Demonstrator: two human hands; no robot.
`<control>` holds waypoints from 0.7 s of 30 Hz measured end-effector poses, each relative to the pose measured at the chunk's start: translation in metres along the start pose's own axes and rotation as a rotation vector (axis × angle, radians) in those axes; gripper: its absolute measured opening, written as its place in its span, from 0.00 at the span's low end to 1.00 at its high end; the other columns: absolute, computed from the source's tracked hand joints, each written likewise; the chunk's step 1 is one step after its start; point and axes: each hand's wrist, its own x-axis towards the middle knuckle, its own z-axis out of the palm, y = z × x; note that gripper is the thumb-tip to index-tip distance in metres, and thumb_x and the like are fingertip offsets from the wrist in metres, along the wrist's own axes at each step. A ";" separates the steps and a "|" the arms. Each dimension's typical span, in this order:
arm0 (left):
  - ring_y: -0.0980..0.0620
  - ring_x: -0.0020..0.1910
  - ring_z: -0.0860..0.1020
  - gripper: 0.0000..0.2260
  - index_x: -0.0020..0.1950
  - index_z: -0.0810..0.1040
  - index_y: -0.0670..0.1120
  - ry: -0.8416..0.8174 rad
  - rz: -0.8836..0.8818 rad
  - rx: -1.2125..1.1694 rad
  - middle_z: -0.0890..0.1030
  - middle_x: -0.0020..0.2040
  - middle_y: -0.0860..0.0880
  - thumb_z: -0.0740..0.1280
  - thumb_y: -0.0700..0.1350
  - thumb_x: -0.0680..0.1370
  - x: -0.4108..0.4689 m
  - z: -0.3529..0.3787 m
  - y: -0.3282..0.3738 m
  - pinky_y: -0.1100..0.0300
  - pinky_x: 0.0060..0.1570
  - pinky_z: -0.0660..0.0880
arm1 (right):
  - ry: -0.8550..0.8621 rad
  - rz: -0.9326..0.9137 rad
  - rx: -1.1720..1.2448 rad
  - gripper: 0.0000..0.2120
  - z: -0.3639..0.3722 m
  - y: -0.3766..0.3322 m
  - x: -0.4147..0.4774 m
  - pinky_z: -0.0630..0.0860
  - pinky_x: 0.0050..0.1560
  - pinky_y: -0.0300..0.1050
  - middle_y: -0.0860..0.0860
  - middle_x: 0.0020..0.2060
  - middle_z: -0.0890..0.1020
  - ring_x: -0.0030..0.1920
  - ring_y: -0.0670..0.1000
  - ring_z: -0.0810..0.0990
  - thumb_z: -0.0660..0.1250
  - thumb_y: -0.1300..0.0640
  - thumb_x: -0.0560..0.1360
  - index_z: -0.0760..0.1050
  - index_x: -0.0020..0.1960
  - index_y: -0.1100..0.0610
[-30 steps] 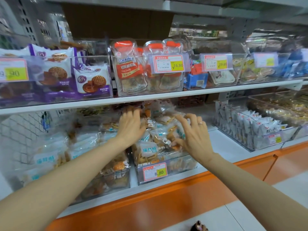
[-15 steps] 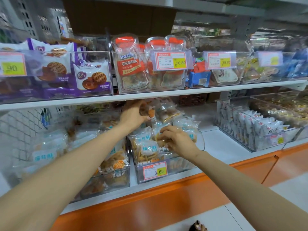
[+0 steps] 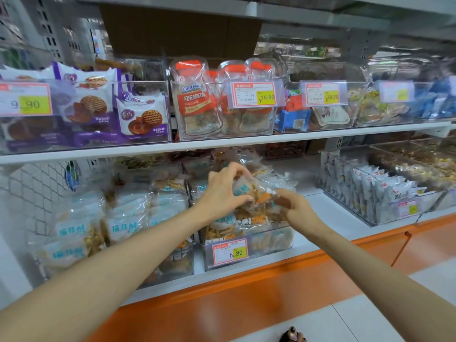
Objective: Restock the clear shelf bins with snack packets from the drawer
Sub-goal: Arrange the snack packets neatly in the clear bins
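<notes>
A snack packet [image 3: 246,190] is pinched between left hand [image 3: 219,193] and right hand [image 3: 299,209] above the clear bin [image 3: 269,250], the left having been drawn forward since.

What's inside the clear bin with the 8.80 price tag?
The clear bin is heaped with see-through snack packets of golden fried pieces. The left hand and right hand grip one packet above the heap. The price tag and upper packets cover the bottom layers.
</notes>
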 end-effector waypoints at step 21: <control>0.50 0.47 0.72 0.16 0.46 0.69 0.50 -0.463 -0.047 0.535 0.74 0.46 0.53 0.72 0.56 0.70 0.032 0.002 0.009 0.58 0.41 0.65 | -0.080 0.021 -0.052 0.11 0.015 0.002 0.003 0.73 0.36 0.34 0.48 0.30 0.75 0.31 0.42 0.73 0.73 0.65 0.70 0.72 0.40 0.54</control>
